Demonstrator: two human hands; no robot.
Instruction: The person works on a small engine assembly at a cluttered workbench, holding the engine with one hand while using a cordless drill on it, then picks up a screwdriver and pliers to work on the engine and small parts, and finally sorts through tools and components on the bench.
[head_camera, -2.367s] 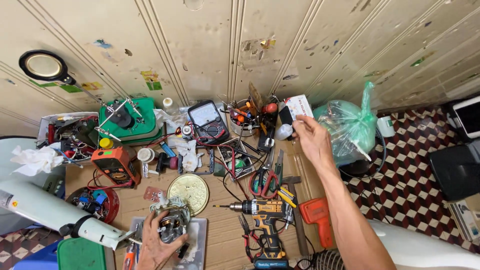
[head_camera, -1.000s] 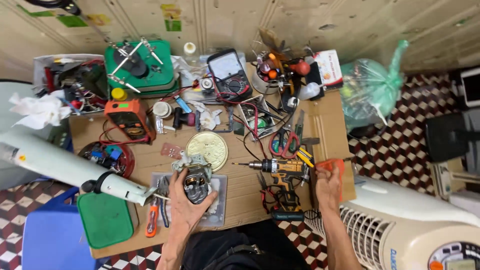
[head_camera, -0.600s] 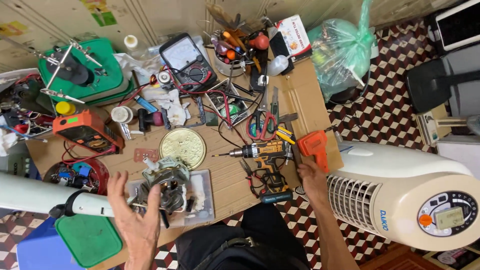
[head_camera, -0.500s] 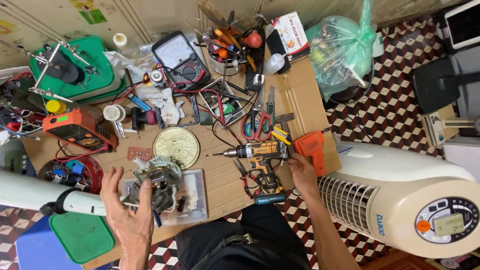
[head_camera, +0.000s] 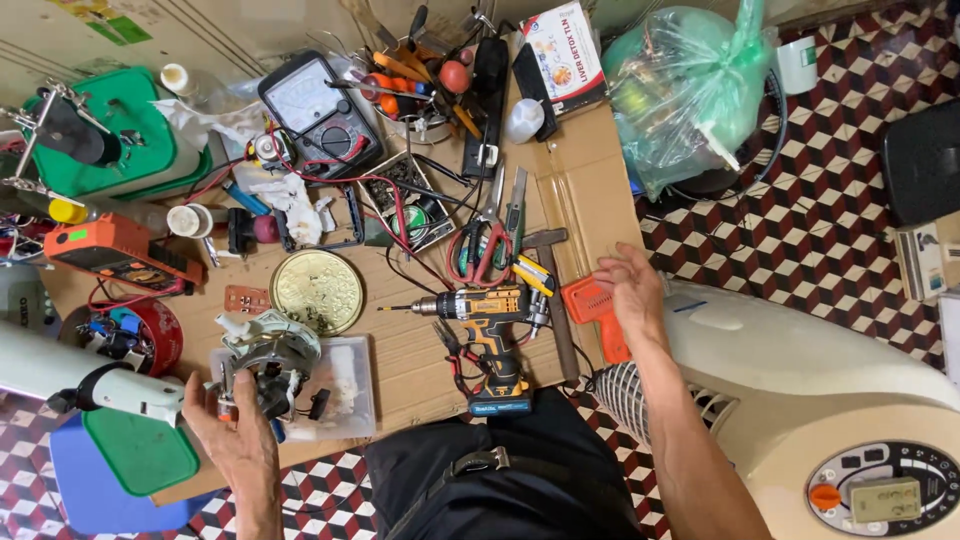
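Note:
My left hand (head_camera: 232, 437) grips a small fan motor (head_camera: 268, 362) with grey housing and loose wires, held over a clear plastic tray (head_camera: 345, 392) at the near edge of the cardboard-covered table. My right hand (head_camera: 628, 287) hovers with spread fingers over the right edge of the table, just right of an orange tool (head_camera: 594, 311) and a hammer (head_camera: 552, 293); it holds nothing. A yellow-and-black cordless drill (head_camera: 487, 324) lies between my two hands.
A brass disc (head_camera: 317, 291), analog multimeter (head_camera: 318, 114), red-handled pliers (head_camera: 478, 250), scissors, a circuit board and a green stand (head_camera: 110, 135) crowd the table. A green plastic bag (head_camera: 690, 85) sits far right. A cream fan body (head_camera: 820, 400) lies on the checkered floor at right.
My right hand came back from the far small box to the near right edge by the orange tool, then lifted slightly with fingers apart. My left hand kept holding the motor. The view tilted.

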